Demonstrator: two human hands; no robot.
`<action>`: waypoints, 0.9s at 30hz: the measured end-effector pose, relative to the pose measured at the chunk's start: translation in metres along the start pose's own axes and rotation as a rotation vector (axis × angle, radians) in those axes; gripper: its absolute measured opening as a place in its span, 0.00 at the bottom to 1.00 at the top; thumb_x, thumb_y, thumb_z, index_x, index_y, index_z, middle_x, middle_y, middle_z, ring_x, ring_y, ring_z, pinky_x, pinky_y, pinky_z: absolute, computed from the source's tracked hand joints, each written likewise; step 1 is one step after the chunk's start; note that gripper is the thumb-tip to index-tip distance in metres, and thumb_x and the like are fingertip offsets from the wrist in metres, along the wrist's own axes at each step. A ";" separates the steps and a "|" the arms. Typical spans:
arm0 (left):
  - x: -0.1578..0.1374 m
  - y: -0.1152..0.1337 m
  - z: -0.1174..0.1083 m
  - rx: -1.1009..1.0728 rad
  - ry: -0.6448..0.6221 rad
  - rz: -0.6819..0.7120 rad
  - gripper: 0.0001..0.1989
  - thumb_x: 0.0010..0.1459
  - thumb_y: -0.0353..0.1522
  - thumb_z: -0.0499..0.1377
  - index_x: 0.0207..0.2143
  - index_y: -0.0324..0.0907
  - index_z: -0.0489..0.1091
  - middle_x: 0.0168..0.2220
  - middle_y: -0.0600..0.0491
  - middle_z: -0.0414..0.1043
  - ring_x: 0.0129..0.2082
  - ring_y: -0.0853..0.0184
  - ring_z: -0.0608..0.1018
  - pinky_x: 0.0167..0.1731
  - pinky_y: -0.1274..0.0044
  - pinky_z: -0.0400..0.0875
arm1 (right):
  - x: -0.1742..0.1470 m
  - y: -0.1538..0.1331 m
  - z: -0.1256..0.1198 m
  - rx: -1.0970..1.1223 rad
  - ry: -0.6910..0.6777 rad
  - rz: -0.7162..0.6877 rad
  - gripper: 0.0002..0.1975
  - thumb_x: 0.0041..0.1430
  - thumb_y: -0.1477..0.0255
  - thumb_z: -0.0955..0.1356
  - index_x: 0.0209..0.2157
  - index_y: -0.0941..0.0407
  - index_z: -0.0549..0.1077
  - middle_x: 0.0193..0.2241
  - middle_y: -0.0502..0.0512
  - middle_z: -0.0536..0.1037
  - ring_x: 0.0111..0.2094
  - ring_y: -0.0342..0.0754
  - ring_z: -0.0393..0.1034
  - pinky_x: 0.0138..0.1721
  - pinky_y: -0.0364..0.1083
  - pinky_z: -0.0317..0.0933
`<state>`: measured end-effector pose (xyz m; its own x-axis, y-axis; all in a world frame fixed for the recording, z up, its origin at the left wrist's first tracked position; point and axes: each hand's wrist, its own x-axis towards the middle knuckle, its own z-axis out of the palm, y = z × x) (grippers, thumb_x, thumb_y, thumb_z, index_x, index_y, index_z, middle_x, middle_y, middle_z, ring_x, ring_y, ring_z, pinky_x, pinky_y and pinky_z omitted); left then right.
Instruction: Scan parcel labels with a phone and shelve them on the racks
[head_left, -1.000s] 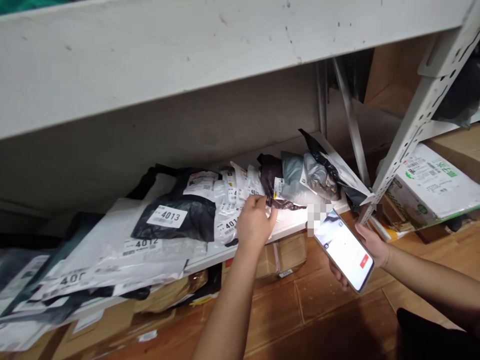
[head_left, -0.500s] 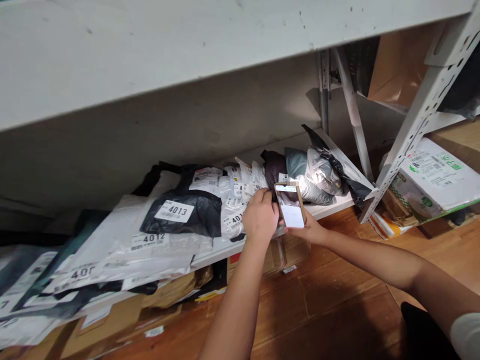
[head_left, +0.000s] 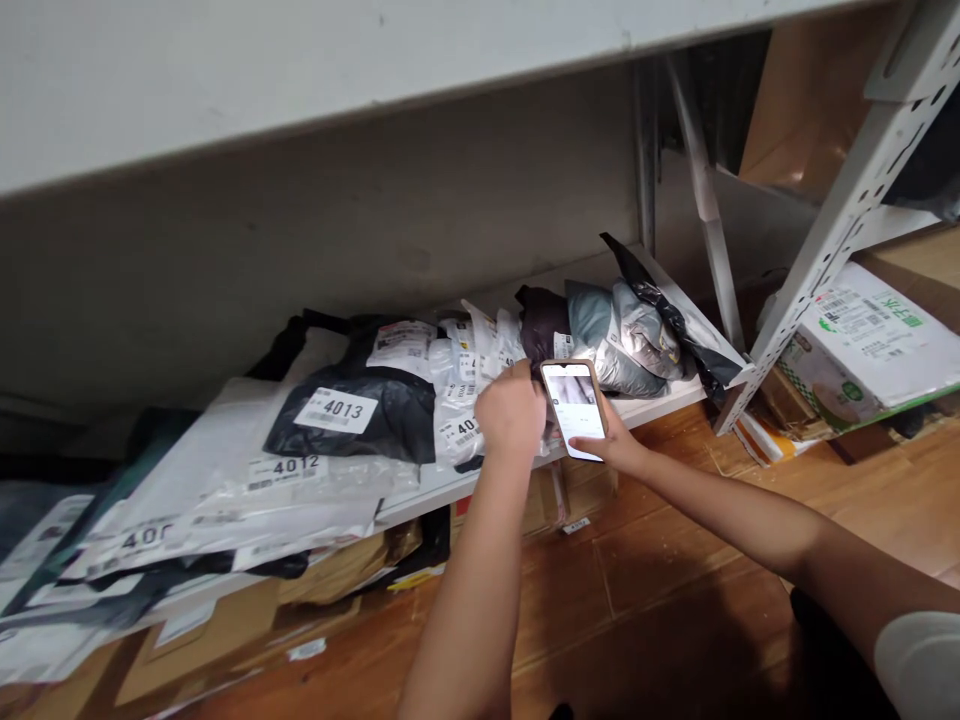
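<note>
My right hand (head_left: 616, 442) is wrapped round a smartphone (head_left: 576, 405), its lit screen facing me and the thumb low on the glass. Close beside it, my left hand (head_left: 512, 412) is closed among the parcels at the shelf's front edge; its fingertips are hidden, so what they grip does not show. White plastic mailer bags (head_left: 459, 400) with printed labels lie just left of that hand. Behind the phone are a dark purple parcel (head_left: 543, 318) and a grey-green one (head_left: 591, 312). A black mailer bag (head_left: 352, 410) labelled 4013 rests further left.
The white shelf (head_left: 420, 490) runs across below an upper shelf (head_left: 300, 70). A perforated metal post (head_left: 832, 235) stands at the right, with a white and green box (head_left: 877, 340) beyond it. Cardboard boxes (head_left: 225, 640) sit under the shelf on the wooden floor (head_left: 637, 610).
The bright light on the silver-grey parcels is gone. My right thumb now lies over the phone screen, and the screen picture differs. The view has shifted slightly.
</note>
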<state>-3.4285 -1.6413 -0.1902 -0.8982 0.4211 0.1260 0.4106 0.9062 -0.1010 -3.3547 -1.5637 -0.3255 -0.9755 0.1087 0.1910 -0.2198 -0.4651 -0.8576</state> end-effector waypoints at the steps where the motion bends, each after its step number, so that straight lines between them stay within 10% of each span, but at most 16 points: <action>1: 0.002 0.000 -0.003 0.007 -0.027 0.008 0.19 0.62 0.29 0.45 0.49 0.38 0.72 0.44 0.39 0.78 0.43 0.52 0.80 0.37 0.70 0.70 | -0.002 0.000 -0.001 -0.008 -0.009 0.006 0.54 0.43 0.51 0.77 0.63 0.49 0.47 0.53 0.62 0.71 0.42 0.54 0.76 0.47 0.55 0.69; 10: 0.015 0.005 -0.020 0.053 -0.073 -0.025 0.26 0.67 0.35 0.37 0.47 0.37 0.73 0.38 0.37 0.79 0.41 0.50 0.80 0.37 0.67 0.70 | -0.010 -0.002 0.004 -0.081 -0.040 0.059 0.27 0.42 0.57 0.78 0.42 0.55 0.72 0.34 0.51 0.74 0.35 0.47 0.69 0.45 0.51 0.66; 16: 0.009 0.006 -0.025 -0.059 -0.057 -0.004 0.23 0.63 0.33 0.45 0.57 0.44 0.69 0.41 0.41 0.79 0.43 0.50 0.80 0.39 0.66 0.71 | -0.022 -0.014 -0.001 0.022 -0.028 0.175 0.31 0.38 0.54 0.79 0.41 0.56 0.71 0.35 0.52 0.75 0.36 0.47 0.70 0.45 0.50 0.65; 27: -0.001 0.002 -0.015 -0.089 -0.007 0.128 0.25 0.60 0.32 0.48 0.59 0.39 0.66 0.55 0.44 0.71 0.48 0.50 0.76 0.42 0.63 0.72 | -0.141 -0.010 -0.012 0.239 -0.043 0.800 0.22 0.35 0.69 0.75 0.37 0.57 0.71 0.32 0.53 0.79 0.30 0.49 0.74 0.34 0.48 0.66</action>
<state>-3.4240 -1.6397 -0.1757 -0.8384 0.5336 0.1111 0.5341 0.8449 -0.0277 -3.2144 -1.5636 -0.3495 -0.8359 -0.3649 -0.4101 0.5489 -0.5621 -0.6187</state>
